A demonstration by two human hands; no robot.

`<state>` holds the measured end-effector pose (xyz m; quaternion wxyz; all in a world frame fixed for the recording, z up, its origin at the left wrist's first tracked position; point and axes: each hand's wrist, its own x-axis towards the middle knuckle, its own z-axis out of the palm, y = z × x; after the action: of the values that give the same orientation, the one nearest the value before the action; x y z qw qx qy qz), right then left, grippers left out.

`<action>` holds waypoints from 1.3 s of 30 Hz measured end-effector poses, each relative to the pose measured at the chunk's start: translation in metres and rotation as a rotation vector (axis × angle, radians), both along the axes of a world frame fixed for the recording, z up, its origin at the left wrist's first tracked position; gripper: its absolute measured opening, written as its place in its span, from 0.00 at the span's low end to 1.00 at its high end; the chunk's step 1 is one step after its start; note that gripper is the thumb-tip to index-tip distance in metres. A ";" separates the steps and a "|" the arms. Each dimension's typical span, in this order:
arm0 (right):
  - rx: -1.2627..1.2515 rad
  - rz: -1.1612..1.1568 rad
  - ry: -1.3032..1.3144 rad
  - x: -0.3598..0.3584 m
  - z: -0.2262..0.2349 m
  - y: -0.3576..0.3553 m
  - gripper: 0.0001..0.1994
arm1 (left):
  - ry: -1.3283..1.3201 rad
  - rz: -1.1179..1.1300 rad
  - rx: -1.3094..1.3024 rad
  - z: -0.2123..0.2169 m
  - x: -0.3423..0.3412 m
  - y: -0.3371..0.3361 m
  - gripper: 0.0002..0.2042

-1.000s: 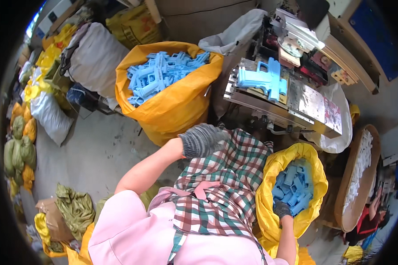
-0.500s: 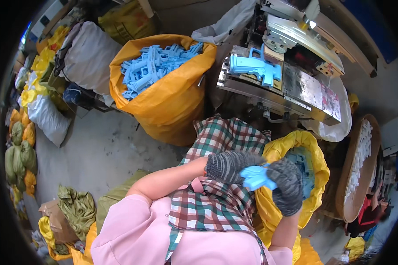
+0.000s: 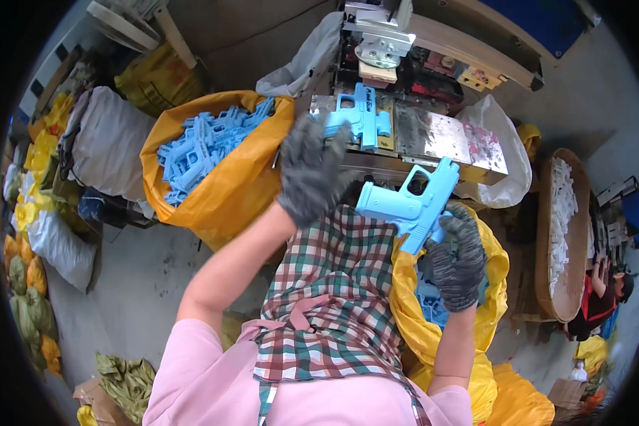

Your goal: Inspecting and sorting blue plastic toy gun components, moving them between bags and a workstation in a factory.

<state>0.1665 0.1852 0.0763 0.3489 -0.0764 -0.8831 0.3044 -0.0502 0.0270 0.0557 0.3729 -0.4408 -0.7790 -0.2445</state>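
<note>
My right hand [image 3: 458,255] pinches a blue toy pistol [image 3: 424,207] by its side, above the yellow sack [image 3: 491,323] at right. My left hand [image 3: 309,169], fingers spread, is just beside a second blue pistol [image 3: 364,118] on the metal bed [image 3: 433,135], far centre; remotely, I cannot tell whether they touch. An orange sack [image 3: 245,202] stands left.

Pink short-sleeved top [image 3: 199,376], plaid apron [image 3: 358,305], pink tie [image 3: 302,317], dark grey gloves [image 3: 461,263]
</note>
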 end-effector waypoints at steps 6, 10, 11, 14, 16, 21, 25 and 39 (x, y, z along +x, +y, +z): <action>-0.063 0.090 0.104 -0.021 -0.002 0.011 0.25 | -0.481 0.025 -0.625 0.077 -0.053 0.011 0.28; -0.136 0.132 0.039 -0.057 -0.002 0.019 0.21 | -0.206 0.028 -0.434 0.042 -0.038 -0.016 0.22; -0.084 0.134 0.031 -0.069 -0.001 0.022 0.19 | -0.353 0.085 -0.498 0.041 -0.033 -0.027 0.23; 0.052 0.269 0.025 -0.116 0.000 0.038 0.17 | 0.009 0.271 -0.185 -0.008 -0.063 -0.095 0.26; 0.175 0.264 -0.033 -0.146 0.005 0.042 0.15 | -0.254 0.550 -0.253 0.005 -0.071 -0.131 0.34; 0.318 0.182 -0.033 -0.161 0.007 0.047 0.16 | -0.224 0.510 -0.422 -0.010 -0.087 -0.186 0.35; 0.346 0.080 0.162 -0.100 -0.023 0.017 0.14 | -0.224 0.219 -0.351 -0.033 -0.075 -0.169 0.30; 0.544 -0.908 -1.197 0.157 -0.185 0.109 0.33 | -0.566 -0.262 -0.475 -0.056 -0.005 -0.101 0.19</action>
<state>0.3234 0.2944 -0.1086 -0.0880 -0.4911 -0.8464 -0.1861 -0.0554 -0.0738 -0.0006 -0.0035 -0.5257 -0.8231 -0.2149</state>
